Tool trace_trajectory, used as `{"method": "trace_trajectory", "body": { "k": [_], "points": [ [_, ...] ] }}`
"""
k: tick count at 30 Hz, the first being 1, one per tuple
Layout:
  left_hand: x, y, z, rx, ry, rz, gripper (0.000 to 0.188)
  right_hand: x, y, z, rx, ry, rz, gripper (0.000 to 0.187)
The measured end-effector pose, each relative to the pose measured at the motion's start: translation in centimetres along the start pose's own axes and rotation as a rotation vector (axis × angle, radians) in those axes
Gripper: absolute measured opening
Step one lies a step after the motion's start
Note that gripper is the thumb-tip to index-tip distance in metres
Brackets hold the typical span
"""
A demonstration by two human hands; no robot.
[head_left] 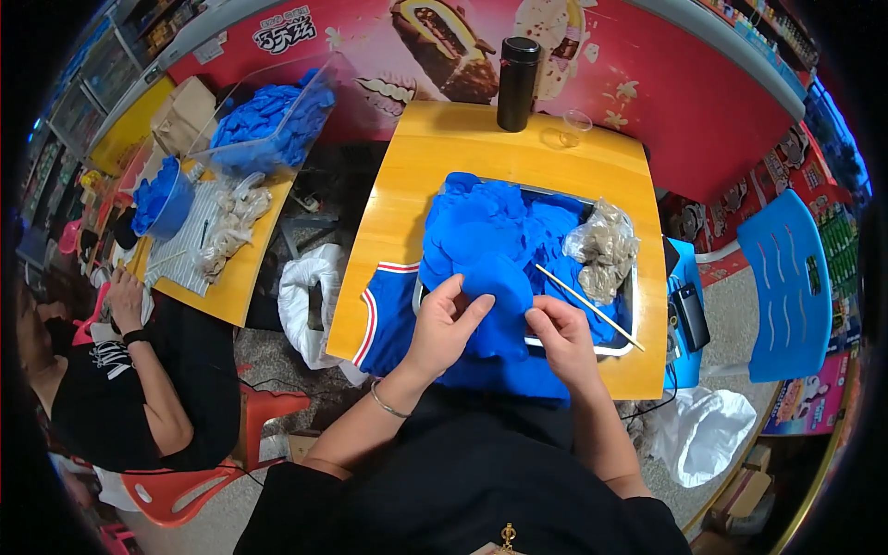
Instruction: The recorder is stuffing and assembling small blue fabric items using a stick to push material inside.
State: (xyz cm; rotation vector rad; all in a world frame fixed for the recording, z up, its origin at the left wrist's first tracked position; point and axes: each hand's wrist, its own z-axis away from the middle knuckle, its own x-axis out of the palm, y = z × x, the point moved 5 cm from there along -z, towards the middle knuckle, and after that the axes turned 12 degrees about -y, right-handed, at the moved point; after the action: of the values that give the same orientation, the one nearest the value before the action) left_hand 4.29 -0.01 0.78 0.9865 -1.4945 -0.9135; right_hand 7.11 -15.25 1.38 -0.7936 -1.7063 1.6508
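Observation:
A flat, rounded blue piece of thin soft material point(498, 291) is held up between my two hands. My left hand point(444, 328) pinches its left edge between thumb and fingers. On its right edge, my right hand point(564, 340) has thumb and fingertips closed. Behind it lies a heap of similar blue pieces point(472, 217) in a metal-rimmed tray point(633, 319). A thin wooden stick point(592, 308) slants over the tray's right side. Clear plastic bags with brownish contents point(603, 248) rest on the pieces. Blue cloth with red and white trim point(393, 310) spreads at the table's left front.
A black flask point(518, 85) and a clear cup point(573, 128) stand at the table's point(416, 139) back. On the right is a blue chair point(786, 287). To the left, a person point(139, 388) sits by another table with a clear bin point(277, 157) of blue pieces.

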Motion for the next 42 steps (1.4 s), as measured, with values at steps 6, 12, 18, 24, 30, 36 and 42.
{"method": "trace_trajectory", "body": {
  "k": [6, 12, 18, 24, 30, 36, 42],
  "points": [
    [-1.0, -0.6, -0.2, -0.001, -0.060, -0.232, 0.014, -0.3, 0.1, -0.5, 0.066, 0.024, 0.133, 0.016],
    [-0.6, -1.0, -0.1, -0.168, -0.122, -0.095, 0.010, -1.2, 0.6, -1.2, 0.004, 0.122, 0.090, 0.016],
    [-1.5, -1.0, 0.1, -0.095, -0.107, -0.084, 0.014, -1.1, 1.2, -1.5, 0.011, 0.101, 0.081, 0.015],
    [-1.6, -1.4, 0.2, -0.205, -0.131, 0.027, 0.017, -0.9, 0.7, -1.8, 0.047, 0.046, 0.056, 0.015],
    [-1.2, -0.7, 0.5, -0.152, -0.146, 0.051, 0.019, -0.3, 0.6, -1.8, 0.051, -0.044, -0.036, 0.015],
    [-1.8, 0.0, 0.3, -0.141, -0.074, 0.045, 0.016, -0.8, 0.7, -1.6, 0.074, -0.079, 0.066, 0.016],
    [-1.4, 0.7, 0.4, 0.005, -0.176, -0.137, 0.012, -1.0, 0.0, -1.5, 0.039, -0.053, 0.248, 0.013]
  ]
}}
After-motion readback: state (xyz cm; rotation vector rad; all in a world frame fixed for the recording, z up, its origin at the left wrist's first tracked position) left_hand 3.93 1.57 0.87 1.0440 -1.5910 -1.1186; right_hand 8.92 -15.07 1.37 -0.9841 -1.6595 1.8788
